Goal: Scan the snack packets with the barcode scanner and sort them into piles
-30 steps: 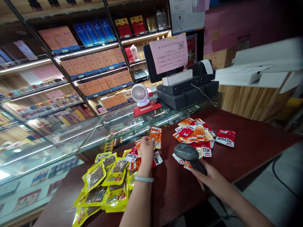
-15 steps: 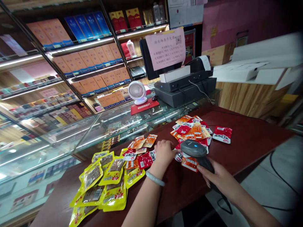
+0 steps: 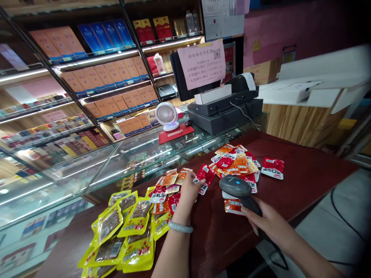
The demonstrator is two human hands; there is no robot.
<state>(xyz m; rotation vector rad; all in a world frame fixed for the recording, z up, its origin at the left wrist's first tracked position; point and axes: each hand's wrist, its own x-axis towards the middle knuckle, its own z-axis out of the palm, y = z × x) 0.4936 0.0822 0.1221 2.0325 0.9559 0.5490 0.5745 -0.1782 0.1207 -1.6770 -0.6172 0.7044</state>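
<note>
My left hand (image 3: 190, 188), with a pale bangle at the wrist, grips a red-and-white snack packet (image 3: 206, 175) by its lower left edge. In my right hand (image 3: 262, 216) is a dark handheld barcode scanner (image 3: 236, 186), its head pointing left and a small blue light lit on top. Beyond the scanner lies a pile of red and orange snack packets (image 3: 239, 164). An orange packet (image 3: 232, 206) sits partly beneath the scanner. Left of my left hand are more small packets (image 3: 168, 179), beside a heap of larger yellow-edged packets (image 3: 133, 227).
A lone red packet (image 3: 273, 166) lies right of the pile on the dark red table (image 3: 307, 162). Behind it are a glass counter (image 3: 147, 154), a white fan (image 3: 167, 116) and a cash register (image 3: 226, 114). Black cable (image 3: 344, 216) hangs at the right.
My left hand has moved left, from beside the scanner toward the left-hand packets, and a red-and-white packet now shows in its fingers. The scanner stays nearly in place.
</note>
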